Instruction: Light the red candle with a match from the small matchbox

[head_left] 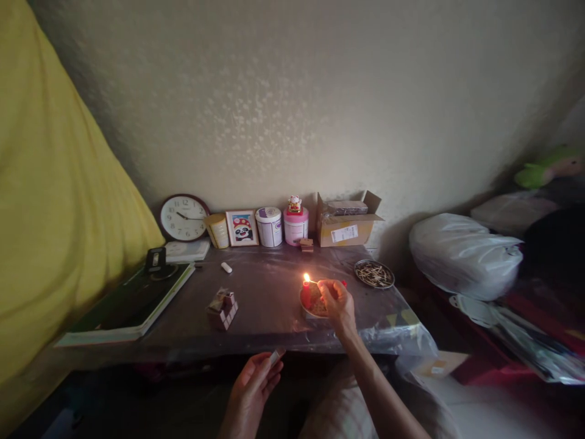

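Observation:
My right hand (338, 300) pinches a matchstick (313, 281), its tip at a bright flame (306, 277) on top of a red candle (306, 294). The candle stands upright in a small bowl (315, 315) of brownish, grainy material. A second red tip (344, 283) shows just behind my fingers; my hand hides the rest of it. Lower down, in front of the table edge, my left hand (258, 381) is closed around a small matchbox (276, 356), of which only one end shows. Whether the flame is on the match, the wick or both, I cannot tell.
A plastic-covered table (269, 286) bears a metal dish (375, 274) of matchsticks at right and stacked small boxes (223, 309) at left. Along the wall stand a clock (183, 218), a picture frame (242, 228), canisters (269, 227) and an open carton (347, 231). White bags (464, 256) lie right.

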{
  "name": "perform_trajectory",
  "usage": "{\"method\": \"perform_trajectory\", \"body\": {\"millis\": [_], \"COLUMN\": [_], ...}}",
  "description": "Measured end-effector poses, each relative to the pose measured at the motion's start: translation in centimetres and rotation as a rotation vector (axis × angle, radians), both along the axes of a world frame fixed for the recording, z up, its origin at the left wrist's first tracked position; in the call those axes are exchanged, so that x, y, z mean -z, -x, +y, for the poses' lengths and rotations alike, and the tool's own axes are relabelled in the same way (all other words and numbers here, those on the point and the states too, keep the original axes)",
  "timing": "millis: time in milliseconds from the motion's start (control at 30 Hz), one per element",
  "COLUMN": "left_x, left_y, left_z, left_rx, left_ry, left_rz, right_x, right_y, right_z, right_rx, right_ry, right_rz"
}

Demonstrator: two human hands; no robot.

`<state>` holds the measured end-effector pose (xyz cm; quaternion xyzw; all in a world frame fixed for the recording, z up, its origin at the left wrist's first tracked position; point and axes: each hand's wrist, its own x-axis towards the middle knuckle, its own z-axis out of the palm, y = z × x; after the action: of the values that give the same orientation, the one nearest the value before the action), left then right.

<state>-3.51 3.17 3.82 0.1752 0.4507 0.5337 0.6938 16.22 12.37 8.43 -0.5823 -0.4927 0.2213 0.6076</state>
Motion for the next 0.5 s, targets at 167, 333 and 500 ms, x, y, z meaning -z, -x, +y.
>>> {"method": "perform_trajectory", "body": {"millis": [167, 333, 500], "left_x": [0.5, 0.5, 0.7], "left_y": [0.0, -0.2, 0.1], "left_z": [-0.1, -0.4, -0.5], "left_rx": [0.020, 0.035, 0.042], "left_ry": [0.008, -0.003, -0.016], "left_rz": [-0.016, -0.020, -0.001], "right_x": [-1.3, -2.3, -1.7], "right_y": [-1.1, -2.0, -1.5], "right_z": [-1.0, -1.6, -1.3], "right_rx": [-0.002, -0.001, -0.002], "right_ry": [0.004, -0.006, -0.007], "right_rz": [-0.027, -0.037, -0.042]}}
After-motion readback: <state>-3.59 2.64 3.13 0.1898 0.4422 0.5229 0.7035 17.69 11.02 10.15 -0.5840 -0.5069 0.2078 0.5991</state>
